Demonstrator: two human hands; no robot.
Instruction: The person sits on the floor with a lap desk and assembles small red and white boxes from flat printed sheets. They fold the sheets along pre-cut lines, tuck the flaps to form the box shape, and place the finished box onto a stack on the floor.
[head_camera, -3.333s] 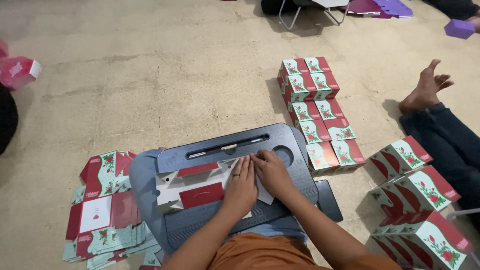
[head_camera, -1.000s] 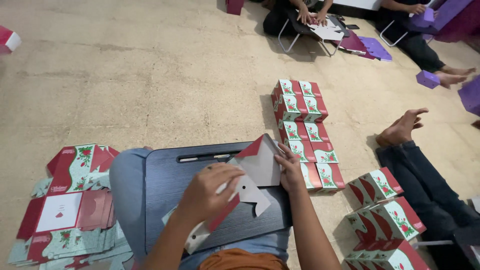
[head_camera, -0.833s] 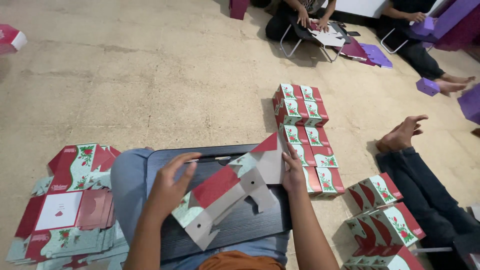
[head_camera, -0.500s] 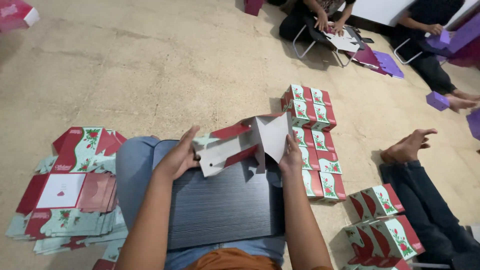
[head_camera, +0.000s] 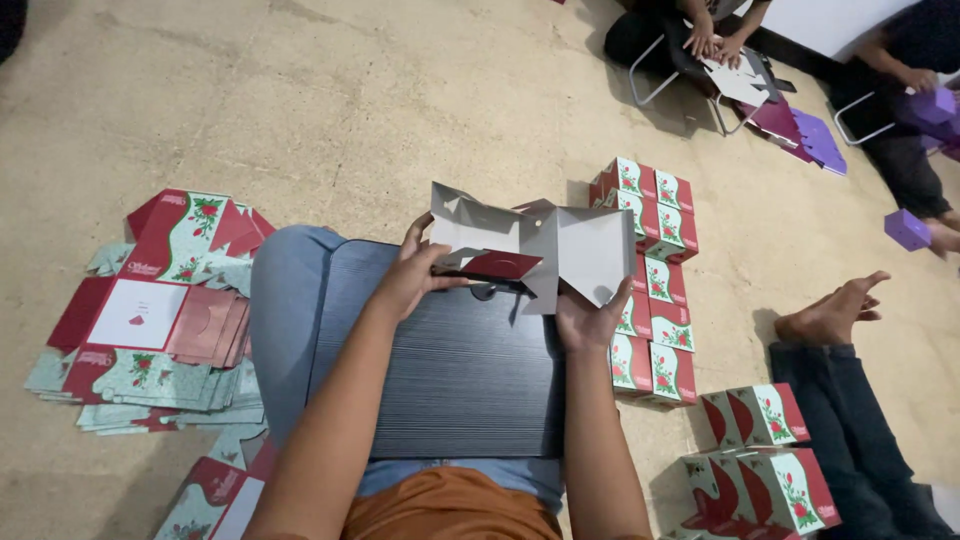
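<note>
A half-folded cardboard box (head_camera: 530, 245), grey inside with a dark red panel showing, is lifted above a dark ribbed lap tray (head_camera: 450, 370) that rests across my knees. My left hand (head_camera: 412, 275) grips the box's left end, thumb on top. My right hand (head_camera: 592, 318) holds its right flap from below, palm up. The box's printed outside faces away from me.
A heap of flat red-and-green floral box blanks (head_camera: 160, 310) lies on the floor at my left. Finished boxes (head_camera: 652, 270) stand in rows to the right, more (head_camera: 760, 460) at lower right. A person's bare foot (head_camera: 830, 312) rests nearby; other people (head_camera: 715, 45) fold boxes at the top.
The flat blank that lay pressed on the tray has been lifted and folded up into an open box shape. Both hands rose with it and the view shifted.
</note>
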